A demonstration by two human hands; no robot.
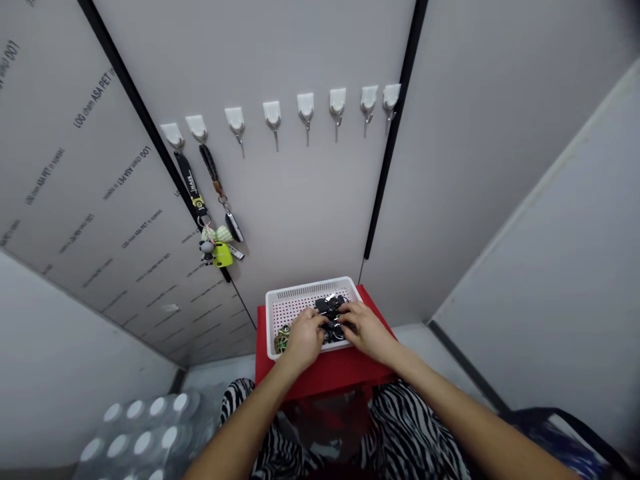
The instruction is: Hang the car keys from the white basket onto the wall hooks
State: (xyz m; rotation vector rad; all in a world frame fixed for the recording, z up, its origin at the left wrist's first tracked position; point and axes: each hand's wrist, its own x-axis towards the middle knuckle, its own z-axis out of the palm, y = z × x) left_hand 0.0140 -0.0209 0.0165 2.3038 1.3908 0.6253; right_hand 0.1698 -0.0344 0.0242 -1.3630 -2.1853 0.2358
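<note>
A white basket [313, 287] is set on a small red desk [335, 375], close to the far wall [300, 220]. A cluster of dark, shiny trinkets [329, 305] is gathered in the right half of the basket, and a brass-coloured trinket with green spots [281, 339] is seen in its near left corner. Both hands are brought in over the near side of the basket. The left hand [306, 337] is half curled, with its fingertips set at the left edge of the dark cluster; the right hand [367, 330] is loosely bent, with its fingers spread a little at the cluster's right edge. Whether any piece is gripped by either hand cannot be told, as the small parts are partly covered by the fingers.

On the far wall, a row of white hooks [305, 107] is fixed. From the leftmost hook a black strap [186, 175] is hung, by which a checked bow [216, 234], a grey figure [207, 250] and a yellow-green case [223, 255] are carried. From the next hook a braided strap [210, 167] with a dark key fob [233, 227] is hung. White-capped bottles [143, 443] are grouped at the near left.
</note>
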